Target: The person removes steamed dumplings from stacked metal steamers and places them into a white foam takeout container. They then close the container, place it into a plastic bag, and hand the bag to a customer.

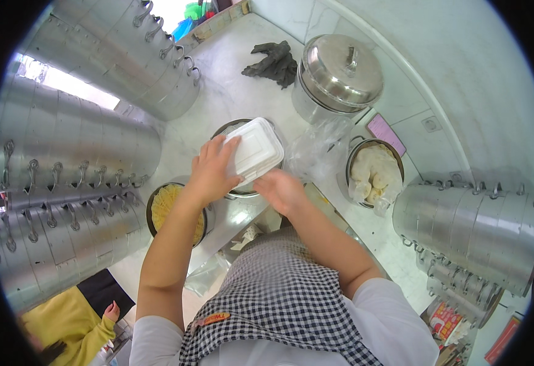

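Note:
A white takeaway box, its lid down, is tilted above a round metal steamer pot. My left hand grips the box along its left side, thumb at the near corner. Close to the near edge of the box is my right hand, slightly blurred; its fingertips are partly hidden, and I cannot tell whether they grip it. The box and both hands cover most of the pot below.
Stacked metal steamers rise on the left, more on the right. Nearby are a pot with a yellow woven liner, a clear plastic bag, a pot of bagged buns, a lidded pot and a dark cloth. A person is lower left.

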